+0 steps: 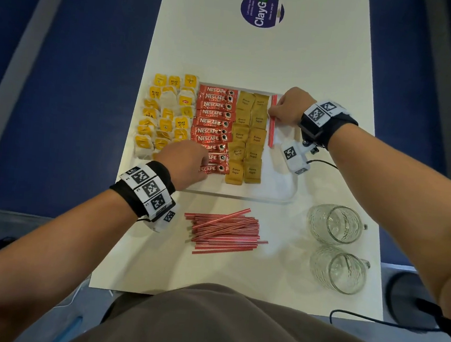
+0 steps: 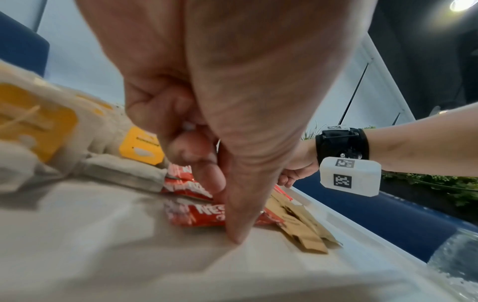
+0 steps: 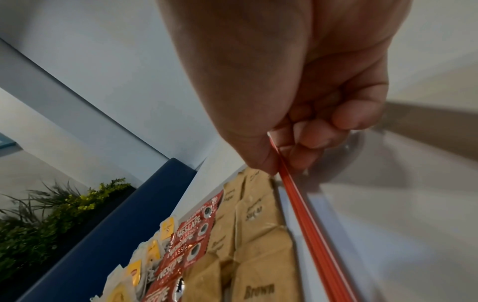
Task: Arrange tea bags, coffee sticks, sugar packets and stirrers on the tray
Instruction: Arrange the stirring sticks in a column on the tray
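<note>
A white tray (image 1: 244,196) holds yellow-tagged tea bags (image 1: 166,112) at its left, a column of red coffee sticks (image 1: 214,114), then brown sugar packets (image 1: 249,137). Along the right of the packets lie a few red stirrers (image 1: 272,125). My right hand (image 1: 275,112) pinches them near their far end, thumb against curled fingers (image 3: 310,139). My left hand (image 1: 192,162) is at the near end of the coffee column; its thumb (image 2: 235,230) and curled fingers pinch the nearest coffee stick (image 2: 201,214). A loose pile of stirrers (image 1: 224,230) lies on the table before the tray.
Two clear glass mugs (image 1: 335,224) (image 1: 338,270) lie on their sides at the near right of the white table (image 1: 257,58). A round dark sticker (image 1: 262,10) is at the far end. The tray's right strip (image 3: 388,235) is bare. Blue floor flanks the table.
</note>
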Demonstrator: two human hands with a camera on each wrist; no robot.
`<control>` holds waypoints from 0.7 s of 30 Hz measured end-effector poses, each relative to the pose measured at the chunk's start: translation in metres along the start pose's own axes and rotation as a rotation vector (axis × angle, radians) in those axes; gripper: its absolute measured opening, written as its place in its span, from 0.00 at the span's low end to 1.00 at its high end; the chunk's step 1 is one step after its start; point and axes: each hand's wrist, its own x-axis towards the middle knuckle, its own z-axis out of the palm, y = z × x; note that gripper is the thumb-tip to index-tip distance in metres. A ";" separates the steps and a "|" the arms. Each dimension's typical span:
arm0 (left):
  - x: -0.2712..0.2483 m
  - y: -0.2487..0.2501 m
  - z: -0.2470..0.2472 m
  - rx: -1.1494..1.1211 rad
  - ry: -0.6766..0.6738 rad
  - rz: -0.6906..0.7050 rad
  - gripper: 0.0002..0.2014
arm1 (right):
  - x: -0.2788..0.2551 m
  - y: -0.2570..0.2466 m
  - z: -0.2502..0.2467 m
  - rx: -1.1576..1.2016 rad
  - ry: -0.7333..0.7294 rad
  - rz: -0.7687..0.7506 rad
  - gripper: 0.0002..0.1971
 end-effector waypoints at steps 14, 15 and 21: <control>0.003 -0.004 0.000 -0.069 0.028 -0.014 0.08 | 0.000 -0.002 0.003 0.000 0.039 -0.002 0.12; 0.003 -0.004 0.000 -0.070 0.030 -0.016 0.08 | 0.000 -0.002 0.003 0.004 0.045 -0.005 0.11; 0.003 -0.004 0.001 -0.075 0.031 -0.007 0.08 | -0.002 -0.001 0.002 0.011 0.075 -0.019 0.13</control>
